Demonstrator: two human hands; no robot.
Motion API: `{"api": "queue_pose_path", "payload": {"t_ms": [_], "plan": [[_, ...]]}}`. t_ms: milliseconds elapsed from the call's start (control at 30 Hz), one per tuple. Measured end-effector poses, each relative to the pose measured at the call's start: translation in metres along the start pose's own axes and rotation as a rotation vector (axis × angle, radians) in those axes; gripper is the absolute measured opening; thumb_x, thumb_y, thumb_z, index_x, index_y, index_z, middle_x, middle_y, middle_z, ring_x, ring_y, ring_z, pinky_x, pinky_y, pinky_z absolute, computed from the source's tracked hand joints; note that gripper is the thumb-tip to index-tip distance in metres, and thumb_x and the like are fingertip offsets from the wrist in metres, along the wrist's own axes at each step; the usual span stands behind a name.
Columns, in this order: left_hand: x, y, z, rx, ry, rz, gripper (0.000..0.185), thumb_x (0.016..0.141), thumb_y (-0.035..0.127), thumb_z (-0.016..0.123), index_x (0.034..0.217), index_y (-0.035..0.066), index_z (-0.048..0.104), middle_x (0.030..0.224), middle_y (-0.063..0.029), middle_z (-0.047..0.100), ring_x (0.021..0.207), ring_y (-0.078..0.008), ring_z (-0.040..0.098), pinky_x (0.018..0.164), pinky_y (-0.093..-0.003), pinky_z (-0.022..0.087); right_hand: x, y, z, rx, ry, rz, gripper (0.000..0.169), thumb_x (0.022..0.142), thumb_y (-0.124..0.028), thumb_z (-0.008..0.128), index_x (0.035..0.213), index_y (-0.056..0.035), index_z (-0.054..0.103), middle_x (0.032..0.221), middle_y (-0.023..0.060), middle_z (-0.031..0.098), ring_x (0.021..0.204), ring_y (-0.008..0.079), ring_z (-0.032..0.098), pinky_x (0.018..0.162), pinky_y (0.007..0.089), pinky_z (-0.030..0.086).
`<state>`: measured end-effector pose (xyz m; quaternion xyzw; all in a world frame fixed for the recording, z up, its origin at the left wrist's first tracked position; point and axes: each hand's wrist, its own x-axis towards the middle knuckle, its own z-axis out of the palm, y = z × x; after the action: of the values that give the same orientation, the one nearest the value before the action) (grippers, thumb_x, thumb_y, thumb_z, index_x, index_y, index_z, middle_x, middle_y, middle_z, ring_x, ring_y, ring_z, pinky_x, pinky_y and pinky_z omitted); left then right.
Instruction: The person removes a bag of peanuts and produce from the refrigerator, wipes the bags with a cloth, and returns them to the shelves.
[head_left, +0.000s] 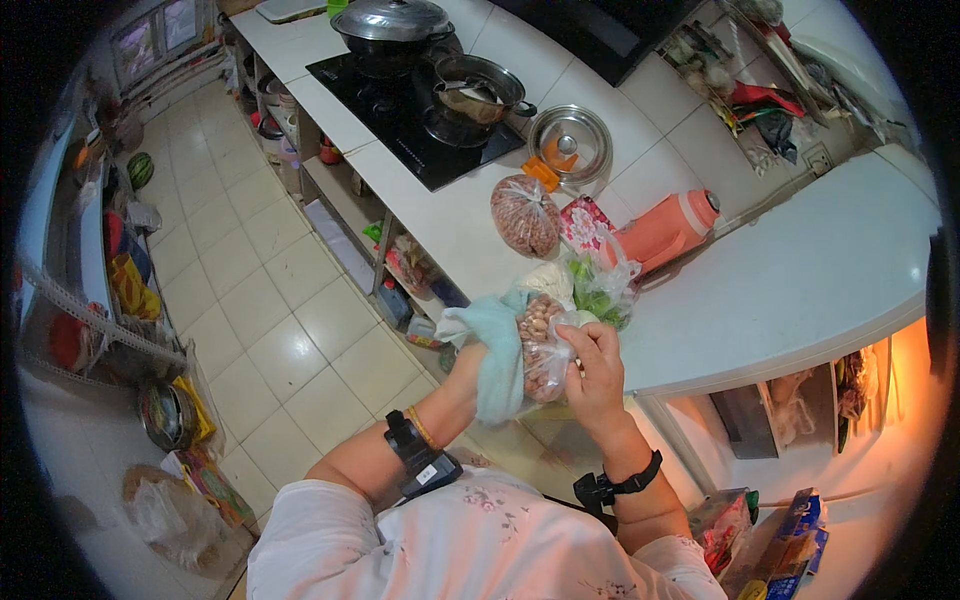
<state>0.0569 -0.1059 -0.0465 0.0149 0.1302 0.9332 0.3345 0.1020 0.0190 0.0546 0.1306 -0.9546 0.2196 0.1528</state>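
Note:
A clear plastic bag of reddish-brown nuts, perhaps peanuts, is held up in front of my body. My right hand pinches the bag's thin plastic on its right side between thumb and fingers. A pale blue towel drapes over my left hand, against the bag's left side. Only the wrist and forearm show there; the fingers are hidden, so their grip cannot be seen. Just beyond lie a whitish bag and a clear bag of green vegetables. A larger knotted bag of similar reddish-brown contents sits on the white counter.
A pink thermos flask lies on its side beside a floral-patterned item. Farther back are a glass lid, an open pot and a lidded wok on the black cooktop. Lit shelves stand at right.

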Motion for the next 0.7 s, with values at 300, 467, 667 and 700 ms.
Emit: {"api": "queue_pose_path", "payload": {"t_ms": [300,467,667,700], "plan": [[-0.002,0.009,-0.006,-0.375,-0.261,-0.086,0.049,0.085,0.04,0.036,0.114,0.001,0.038,0.105,-0.0119,0.049,0.09,-0.0257,0.052,0.073,-0.039,0.046,-0.014,0.021,0.018,0.4,0.087,0.216,0.033,0.073,0.01,0.037,0.102,-0.0039,0.043,0.094,0.0064,0.048,0.083,0.0145,0.048,0.075,0.0236,0.037],[-0.003,0.01,0.013,-0.249,-0.064,0.088,0.051,0.086,0.039,0.033,0.119,0.001,0.033,0.114,-0.0129,0.045,0.102,-0.0254,0.047,0.089,-0.0375,0.037,-0.009,0.032,0.027,0.549,0.151,0.194,0.03,0.076,0.01,0.034,0.101,-0.005,0.041,0.096,0.0063,0.048,0.087,0.0129,0.047,0.079,0.0232,0.036],[0.001,0.014,0.01,-0.356,-0.278,0.02,0.051,0.085,0.042,0.033,0.118,0.002,0.035,0.118,-0.0128,0.042,0.106,-0.0254,0.044,0.094,-0.0378,0.033,-0.003,0.038,0.024,0.762,0.153,0.305,0.024,0.079,0.005,0.038,0.101,-0.0063,0.041,0.097,0.0071,0.049,0.09,0.0144,0.049,0.08,0.0253,0.039],[0.003,0.013,0.007,-0.334,-0.259,0.009,0.051,0.085,0.042,0.033,0.117,0.003,0.036,0.118,-0.0126,0.042,0.106,-0.0252,0.044,0.094,-0.0379,0.033,-0.002,0.039,0.023,0.791,0.161,0.319,0.023,0.08,0.004,0.039,0.101,-0.0065,0.041,0.098,0.0072,0.049,0.09,0.0147,0.05,0.08,0.0258,0.039]]}}
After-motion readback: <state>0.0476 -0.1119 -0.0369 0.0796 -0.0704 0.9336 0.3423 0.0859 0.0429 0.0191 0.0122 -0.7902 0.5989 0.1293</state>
